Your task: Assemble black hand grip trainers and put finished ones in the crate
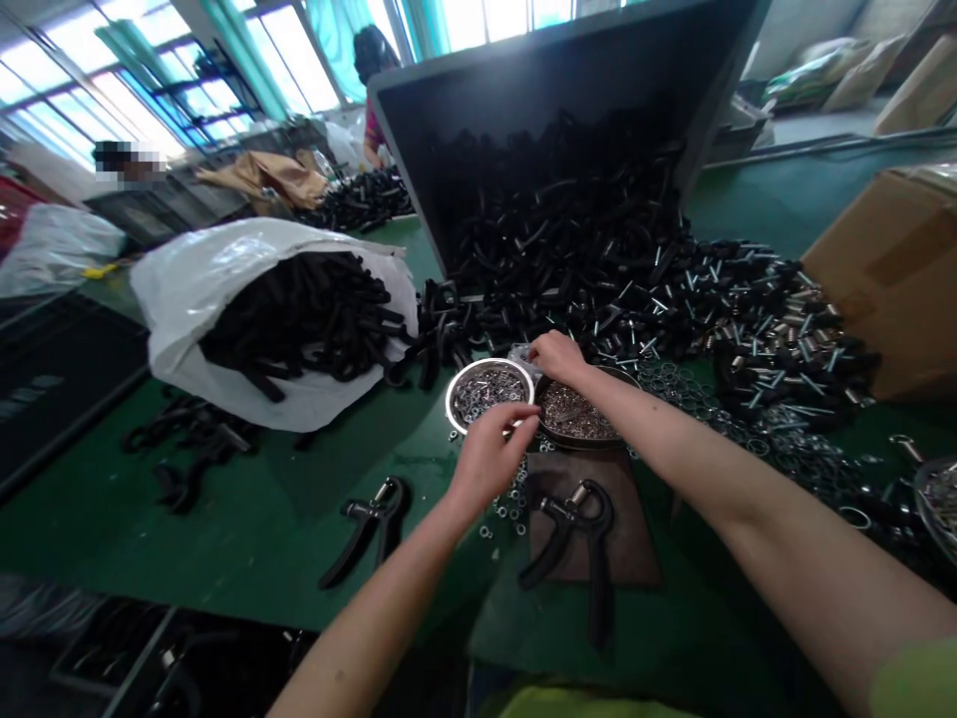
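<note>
Assembly workshop; green bench (pixel 284 519) with hand grips (pixel 600 588), a bowl (pixel 450 401) of nuts (pixel 478 394), a crate (pixel 553 85) of black handles (pixel 560 239); a co-worker (pixel 372 125) beyond.

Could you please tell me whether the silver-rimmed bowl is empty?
Not empty: small metal parts lie inside the silver-rimmed bowl, depth unclear.

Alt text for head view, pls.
Left hand at a silver-rimmed dish of small metal parts on a green workbench; right hand at the far edge of a darker dish. Nearer, a black hand-grip exerciser lies on a brown board, a second exerciser to its left. Behind, black handle parts spill from a dark bin.
</note>
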{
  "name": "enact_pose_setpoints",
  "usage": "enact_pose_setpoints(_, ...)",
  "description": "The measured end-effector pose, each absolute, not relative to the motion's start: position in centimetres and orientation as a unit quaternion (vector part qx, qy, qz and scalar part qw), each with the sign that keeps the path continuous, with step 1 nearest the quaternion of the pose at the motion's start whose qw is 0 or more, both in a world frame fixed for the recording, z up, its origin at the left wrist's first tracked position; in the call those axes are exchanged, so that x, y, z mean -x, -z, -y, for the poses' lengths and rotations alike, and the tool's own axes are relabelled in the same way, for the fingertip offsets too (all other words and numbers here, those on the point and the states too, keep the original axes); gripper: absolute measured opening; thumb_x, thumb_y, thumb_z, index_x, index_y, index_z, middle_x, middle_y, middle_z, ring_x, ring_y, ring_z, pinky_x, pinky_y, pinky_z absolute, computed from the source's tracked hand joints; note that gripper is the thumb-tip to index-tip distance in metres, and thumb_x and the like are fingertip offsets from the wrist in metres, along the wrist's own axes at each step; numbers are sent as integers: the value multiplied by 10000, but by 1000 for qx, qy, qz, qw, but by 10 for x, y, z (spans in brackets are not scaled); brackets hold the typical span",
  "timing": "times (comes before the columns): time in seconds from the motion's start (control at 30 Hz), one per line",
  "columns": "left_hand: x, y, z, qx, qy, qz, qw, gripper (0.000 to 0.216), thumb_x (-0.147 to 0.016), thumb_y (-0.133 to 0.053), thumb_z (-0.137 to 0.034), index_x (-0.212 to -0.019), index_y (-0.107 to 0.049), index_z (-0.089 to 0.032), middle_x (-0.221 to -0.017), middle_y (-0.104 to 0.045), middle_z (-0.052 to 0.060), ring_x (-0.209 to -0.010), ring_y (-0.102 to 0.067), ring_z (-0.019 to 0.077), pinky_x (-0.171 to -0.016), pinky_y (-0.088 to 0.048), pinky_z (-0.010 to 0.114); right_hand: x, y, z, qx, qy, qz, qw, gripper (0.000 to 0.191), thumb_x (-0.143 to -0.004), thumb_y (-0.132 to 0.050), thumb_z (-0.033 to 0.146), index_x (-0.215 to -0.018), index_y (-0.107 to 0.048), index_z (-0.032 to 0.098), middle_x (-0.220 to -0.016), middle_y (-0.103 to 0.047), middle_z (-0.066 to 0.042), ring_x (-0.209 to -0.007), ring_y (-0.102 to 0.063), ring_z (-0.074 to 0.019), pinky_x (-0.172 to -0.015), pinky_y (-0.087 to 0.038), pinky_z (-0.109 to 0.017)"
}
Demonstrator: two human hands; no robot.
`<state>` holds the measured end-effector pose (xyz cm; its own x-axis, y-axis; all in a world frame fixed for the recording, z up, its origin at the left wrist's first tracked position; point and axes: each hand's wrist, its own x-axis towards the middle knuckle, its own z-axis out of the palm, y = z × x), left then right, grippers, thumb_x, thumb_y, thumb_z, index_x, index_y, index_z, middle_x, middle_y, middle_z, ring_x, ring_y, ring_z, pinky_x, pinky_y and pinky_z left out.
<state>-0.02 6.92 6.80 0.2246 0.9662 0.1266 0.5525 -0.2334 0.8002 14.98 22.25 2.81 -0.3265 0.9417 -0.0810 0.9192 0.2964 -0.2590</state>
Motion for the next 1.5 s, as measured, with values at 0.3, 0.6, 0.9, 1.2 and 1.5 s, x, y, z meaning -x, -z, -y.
enact_pose_setpoints(0.3,-20,-39,-227,-757,-58,-641,114,239,-842,-496,-231,-969,-688,-167,-1009,-693,138,-979,-632,261,-823,-475,336,-136,-14,-241,626,-147,766,1,355,-880,-550,340,-1178,-539,148,-1172,-566,-94,-991,-582,-203,-825,-501,-412)
enact_pose_setpoints(0.6,-39,-27,-260,-742,36,-660,109,280,-785,-591,-239,-1023,-682,-122,-1044,-667,206,-1042,-612,291,-868,-470,372,-146,-13,-244,634,-199,740,101,288,-892,-523,278,-1133,-550,121,-1093,-612,-114,-977,-585,-209,-832,-476,-387)
enact_pose_setpoints(0.9,-36,-27,-254,-753,26,-648,115,288,-773,-580,-237,-1021,-687,-137,-1045,-670,182,-1015,-614,286,-875,-462,377,-178,-47,-194,576,-308,722,226,189,-817,-543,231,-924,-631,103,-785,-667,-61,-652,-600,-126,-645,-475,-273)
enact_pose_setpoints(1.2,-20,-51,-186,-730,-228,-591,257,288,-834,-435,-251,-983,-661,-151,-963,-696,89,-884,-615,189,-773,-475,304,-226,-29,-53,533,-482,625,304,176,-749,-627,311,-854,-617,169,-696,-669,-10,-578,-624,-138,-575,-520,-293)
enact_pose_setpoints(1.5,14,-24,-56,-376,-357,-483,705,247,-660,-733,-258,-820,-578,-151,-835,-692,54,-622,-596,88,-493,-428,162,-220,-11,-29,501,-320,772,226,115,-808,-568,188,-744,-663,183,-816,-654,-31,-785,-607,-150,-727,-458,-275)
